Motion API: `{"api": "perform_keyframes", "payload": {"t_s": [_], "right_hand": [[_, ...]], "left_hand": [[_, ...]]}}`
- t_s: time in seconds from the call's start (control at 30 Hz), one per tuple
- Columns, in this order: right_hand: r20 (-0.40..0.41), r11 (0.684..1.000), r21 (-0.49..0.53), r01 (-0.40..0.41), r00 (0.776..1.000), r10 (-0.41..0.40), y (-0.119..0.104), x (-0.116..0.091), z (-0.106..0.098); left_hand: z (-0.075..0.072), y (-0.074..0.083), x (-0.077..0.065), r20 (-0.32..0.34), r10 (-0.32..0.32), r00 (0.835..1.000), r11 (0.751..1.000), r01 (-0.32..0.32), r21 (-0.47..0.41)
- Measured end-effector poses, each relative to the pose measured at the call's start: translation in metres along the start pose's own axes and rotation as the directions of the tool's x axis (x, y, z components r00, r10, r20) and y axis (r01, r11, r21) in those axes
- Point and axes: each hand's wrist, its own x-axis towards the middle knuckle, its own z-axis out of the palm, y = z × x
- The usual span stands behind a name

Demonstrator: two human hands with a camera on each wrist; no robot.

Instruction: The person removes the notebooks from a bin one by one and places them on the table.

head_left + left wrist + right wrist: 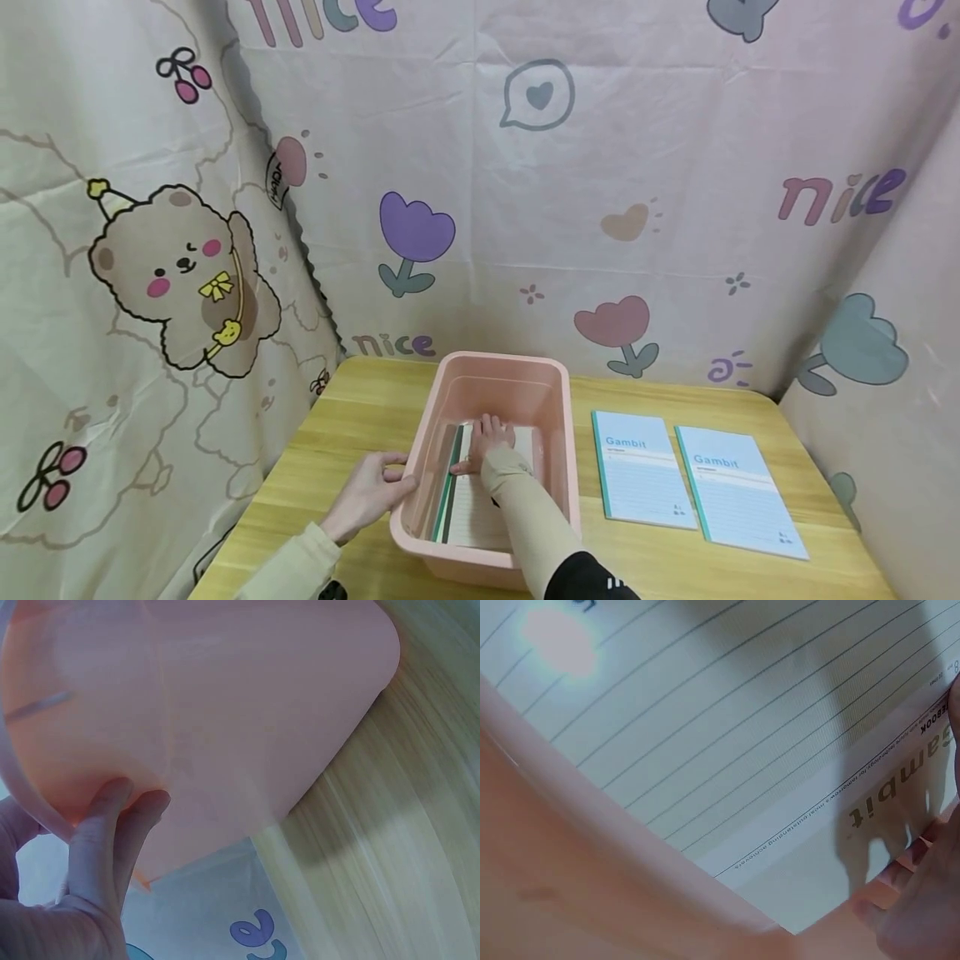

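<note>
A pink plastic bin (501,367) stands on the table, long side running away from me. My left hand (369,492) grips its left rim, thumb over the edge; the left wrist view shows fingers (101,840) against the outer wall. Inside the bin lies a lined notebook (474,512) marked Gambit, with a green spine (444,492) showing along its left. My right hand (489,446) reaches into the bin and holds this notebook near its far end. In the right wrist view the fingertips (870,911) curl at the notebook's top edge, while the thumb is at its side edge.
Two light-blue Gambit notebooks (645,471) (742,492) lie side by side on the wooden table (375,392), right of the bin. A printed cloth (480,208) hangs behind the table and along both sides.
</note>
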Motion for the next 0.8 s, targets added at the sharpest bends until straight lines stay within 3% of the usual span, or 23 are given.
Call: {"api": "perform_keyframes", "payload": {"t_s": [0.23,0.37,0.67,0.8], "right_hand": [[0.026,0.989,-0.144,0.031,0.999,-0.027,-0.003,-0.004,-0.017],[0.011,0.988,-0.152,0.033,0.999,-0.032,-0.004,0.002,-0.012],[-0.063,0.977,-0.199,0.079,0.994,-0.093,-0.003,0.000,-0.021],[-0.086,0.983,-0.159,0.095,0.990,-0.110,0.000,0.000,-0.022]], "left_hand": [[0.001,-0.001,0.000,-0.010,-0.012,1.000,1.000,0.012,0.013],[0.001,-0.002,0.001,-0.012,-0.007,1.000,1.000,0.007,0.026],[0.002,0.000,0.000,-0.016,-0.014,1.000,1.000,0.014,0.016],[0.002,0.000,0.000,-0.015,-0.016,1.000,1.000,0.016,0.011]]}}
